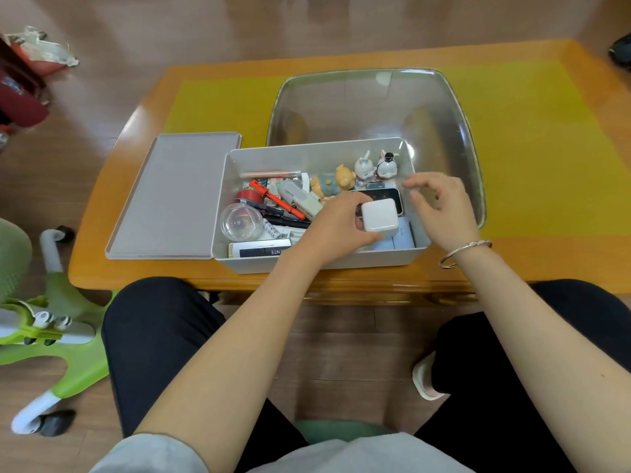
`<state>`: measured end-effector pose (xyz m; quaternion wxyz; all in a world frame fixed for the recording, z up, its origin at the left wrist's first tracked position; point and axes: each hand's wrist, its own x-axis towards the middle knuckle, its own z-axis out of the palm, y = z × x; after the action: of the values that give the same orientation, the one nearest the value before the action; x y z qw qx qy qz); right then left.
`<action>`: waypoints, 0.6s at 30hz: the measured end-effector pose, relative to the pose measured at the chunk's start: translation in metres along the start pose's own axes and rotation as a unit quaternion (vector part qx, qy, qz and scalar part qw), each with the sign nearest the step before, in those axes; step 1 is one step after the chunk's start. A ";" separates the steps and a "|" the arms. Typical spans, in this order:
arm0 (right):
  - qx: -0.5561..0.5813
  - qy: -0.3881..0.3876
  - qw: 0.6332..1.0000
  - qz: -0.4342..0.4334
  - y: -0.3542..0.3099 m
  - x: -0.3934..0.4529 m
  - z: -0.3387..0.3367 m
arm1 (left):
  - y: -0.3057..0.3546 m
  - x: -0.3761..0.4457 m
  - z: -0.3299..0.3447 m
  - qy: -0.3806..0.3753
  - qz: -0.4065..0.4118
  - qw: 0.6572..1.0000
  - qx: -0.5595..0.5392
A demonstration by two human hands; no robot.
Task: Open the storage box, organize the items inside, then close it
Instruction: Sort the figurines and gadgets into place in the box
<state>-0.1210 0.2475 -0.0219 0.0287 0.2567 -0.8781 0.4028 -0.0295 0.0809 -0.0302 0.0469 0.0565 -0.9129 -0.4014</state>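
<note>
Two hands work over our open storage box [239, 213] on the table [532, 264]: our left hand [336, 227] grips a white charger [379, 217], our right hand [440, 204] hovers with loosely spread fingers, holding nothing. We should seat the charger flat in the near-right corner, clear of the figurines [362, 172].

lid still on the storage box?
No, the lid lies flat on the table to the left of the open storage box, whose contents are exposed.
</note>
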 end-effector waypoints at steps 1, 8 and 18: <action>-0.006 0.013 1.000 0.002 0.004 -0.002 0.001 | 0.002 0.002 0.002 -0.017 0.002 1.000 0.009; -0.006 0.064 0.998 -0.016 0.012 -0.009 0.010 | 0.009 0.012 0.010 -0.130 -0.053 0.990 0.025; -0.007 0.062 0.997 -0.035 0.016 -0.008 0.012 | 0.012 -0.018 0.014 -0.150 -0.037 0.982 0.105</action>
<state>-0.1198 0.2511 -0.0432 0.0986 0.2613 -0.8680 0.4105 -0.0146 0.1016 -0.0317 -0.1115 0.0337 -0.9442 -0.3082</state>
